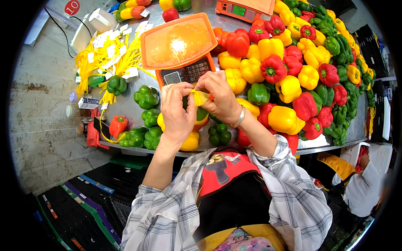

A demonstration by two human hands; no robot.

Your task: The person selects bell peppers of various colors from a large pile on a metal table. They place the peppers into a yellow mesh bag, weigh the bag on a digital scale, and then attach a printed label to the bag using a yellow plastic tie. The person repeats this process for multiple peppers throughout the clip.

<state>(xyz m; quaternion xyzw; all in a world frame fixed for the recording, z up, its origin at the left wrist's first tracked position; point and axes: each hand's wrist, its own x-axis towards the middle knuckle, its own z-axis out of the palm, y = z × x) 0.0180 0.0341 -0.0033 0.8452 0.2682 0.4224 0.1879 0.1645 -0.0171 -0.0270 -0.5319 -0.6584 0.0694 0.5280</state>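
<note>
My left hand and my right hand meet in front of the orange weighing scale. Between their fingertips they pinch the gathered end of yellow mesh netting. Just below it hangs a green and yellow bundle of bell peppers, partly covered by my fingers; how far the netting wraps it I cannot tell. A loose green bell pepper lies on the metal table under my right wrist. Several more green peppers sit left of my left hand.
A large heap of red, yellow and green peppers covers the table's right side. Yellow net sleeves with white tags lie at left. Behind stand a second scale and packed peppers. Black crates are low left; another person is at right.
</note>
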